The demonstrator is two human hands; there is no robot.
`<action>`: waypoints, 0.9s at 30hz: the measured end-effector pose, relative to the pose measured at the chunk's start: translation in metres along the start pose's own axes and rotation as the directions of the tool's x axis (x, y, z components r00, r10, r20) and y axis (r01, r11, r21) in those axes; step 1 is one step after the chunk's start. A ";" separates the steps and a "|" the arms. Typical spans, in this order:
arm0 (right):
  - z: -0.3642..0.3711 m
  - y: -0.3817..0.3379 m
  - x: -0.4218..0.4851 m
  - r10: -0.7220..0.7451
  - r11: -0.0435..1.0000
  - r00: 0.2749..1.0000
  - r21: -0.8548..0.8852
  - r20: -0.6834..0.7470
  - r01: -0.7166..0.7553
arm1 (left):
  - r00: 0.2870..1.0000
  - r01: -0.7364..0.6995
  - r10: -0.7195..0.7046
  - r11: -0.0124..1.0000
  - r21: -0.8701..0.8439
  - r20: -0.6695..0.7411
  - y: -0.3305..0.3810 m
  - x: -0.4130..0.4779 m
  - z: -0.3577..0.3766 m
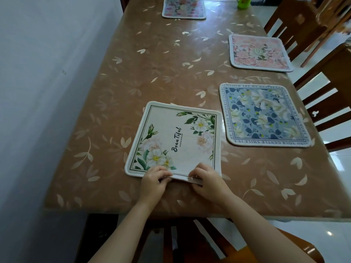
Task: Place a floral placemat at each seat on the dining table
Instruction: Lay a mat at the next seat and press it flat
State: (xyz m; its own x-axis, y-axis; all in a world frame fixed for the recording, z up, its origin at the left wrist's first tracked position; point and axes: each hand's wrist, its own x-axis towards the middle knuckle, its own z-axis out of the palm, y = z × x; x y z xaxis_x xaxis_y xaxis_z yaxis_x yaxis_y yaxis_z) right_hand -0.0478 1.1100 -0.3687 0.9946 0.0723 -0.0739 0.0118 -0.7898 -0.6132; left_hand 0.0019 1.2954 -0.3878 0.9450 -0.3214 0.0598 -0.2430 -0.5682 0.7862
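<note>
- Cream in ground colour, the cream placemat point(176, 141) lies on the near end of the table point(152, 63), in front of the person, turned a little askew to the table's edge.
- The left hand point(153, 179) pinches the mat's near edge towards its left corner, fingers curled over the top of the cloth.
- The right hand point(207, 182) grips the same edge towards the right corner, fingers bent down onto the mat. Between the two hands the edge is raised slightly off the table; the rest of the mat lies flat.
- The mat is roughly square with rounded corners, a pale hem and a thin dark green frame line. White and blush flowers with green leaves fill two opposite corners, and the word "Beautiful" runs in dark script across the middle.
- Just beside it on the right, apart by a narrow strip of tablecloth, lies the blue placemat point(264, 115), with white flowers, dark blue leaves and a border of printed capitals.
- Further along the right side lies the pink placemat point(259, 52), covered in pink blooms.
- At the far end of the table sits the far placemat point(183, 8), pink and grey, blurred.
- The table wears a brown cover printed with pale leaves, under a glossy layer.
- A green bottle point(245, 2) stands near the far right corner, cut off by the frame.
- Wooden slat-back chairs point(296, 21) line the right side; another chair point(199, 240) stands below the near edge.
- A pale wall point(47, 73) runs along the table's left side.
</note>
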 end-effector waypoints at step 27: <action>0.030 -0.037 0.009 -0.003 0.963 1.000 0.270 0.024 -0.004 | 0.983 0.176 -0.180 0.977 -0.122 -0.023 -0.026 -0.029 -0.057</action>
State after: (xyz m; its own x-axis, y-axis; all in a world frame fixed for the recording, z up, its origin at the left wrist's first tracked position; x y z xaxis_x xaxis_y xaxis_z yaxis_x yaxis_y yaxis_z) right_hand -0.0420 1.1585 -0.3706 0.9918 0.0895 -0.0913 -0.0200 -0.5966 -0.8023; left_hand -0.0069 1.3630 -0.3744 0.9782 -0.1962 -0.0687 -0.0442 -0.5192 0.8535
